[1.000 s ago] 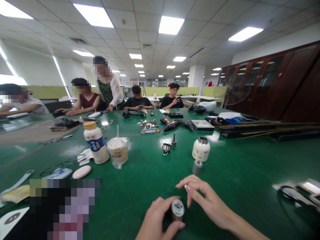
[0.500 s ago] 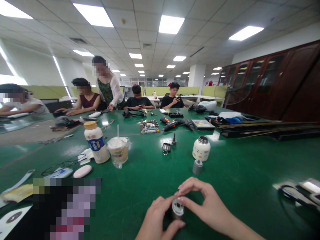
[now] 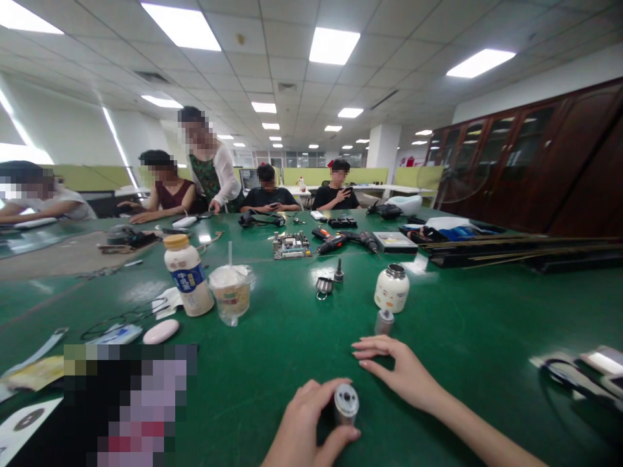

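"Entry one?"
"Metal cylinder (image 3: 346, 403), grey, roughly upright, round end face uppermost; toward the near edge of the tabletop (image 3: 467, 363). Base hidden by the thumb."
"Holder?"
"Left hand (image 3: 307, 423), thumb and fingers clasped about its sides."
"Right hand (image 3: 398, 368)?"
"Released; fingers loosely curved, nothing visible in them, apart from the cylinder."
"Entry two?"
"Second cylinder (image 3: 384, 322), upright, just beyond the right fingertips, farther from the near edge; white flask (image 3: 391, 290) directly behind."
"Step in hand?"
"In my judgement, a holding step: left hand steadies, right hand free."
"Next move calls for?"
"Probably a firm left grip, cylinder level, end face left uncovered for the right fingers."
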`<state>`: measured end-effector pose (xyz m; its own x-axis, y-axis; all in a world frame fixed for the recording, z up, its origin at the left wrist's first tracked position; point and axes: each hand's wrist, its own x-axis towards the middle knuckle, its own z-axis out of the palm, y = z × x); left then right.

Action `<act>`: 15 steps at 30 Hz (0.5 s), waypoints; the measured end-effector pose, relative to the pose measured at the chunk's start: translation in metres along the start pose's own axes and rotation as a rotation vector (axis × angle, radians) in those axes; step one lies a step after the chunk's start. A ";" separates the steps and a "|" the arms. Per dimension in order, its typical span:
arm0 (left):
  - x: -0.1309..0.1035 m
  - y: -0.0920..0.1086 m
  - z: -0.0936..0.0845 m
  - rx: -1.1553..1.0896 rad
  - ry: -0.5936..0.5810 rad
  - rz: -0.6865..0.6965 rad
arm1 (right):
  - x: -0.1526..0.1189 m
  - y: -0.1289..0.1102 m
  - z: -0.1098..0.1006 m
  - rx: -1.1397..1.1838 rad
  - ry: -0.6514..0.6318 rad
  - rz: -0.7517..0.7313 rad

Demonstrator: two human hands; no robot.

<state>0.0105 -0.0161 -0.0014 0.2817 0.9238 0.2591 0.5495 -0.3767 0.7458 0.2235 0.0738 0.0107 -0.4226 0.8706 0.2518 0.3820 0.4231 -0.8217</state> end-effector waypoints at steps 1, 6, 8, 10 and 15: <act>0.000 0.000 0.000 -0.002 0.000 0.003 | 0.000 -0.002 0.000 0.034 -0.005 0.013; 0.000 0.000 -0.001 -0.013 0.011 0.020 | 0.000 -0.005 -0.001 0.139 -0.021 0.032; 0.000 -0.001 -0.001 -0.013 0.007 0.014 | 0.001 -0.002 0.000 0.156 -0.019 0.036; 0.000 -0.001 0.000 -0.010 0.000 0.003 | 0.002 0.003 0.001 0.179 -0.002 0.049; 0.001 -0.002 0.000 -0.005 -0.037 -0.010 | 0.005 0.003 0.005 0.380 0.115 0.122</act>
<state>0.0100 -0.0144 -0.0025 0.3054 0.9243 0.2289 0.5484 -0.3673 0.7512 0.2184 0.0779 0.0073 -0.2903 0.9401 0.1789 0.0835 0.2111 -0.9739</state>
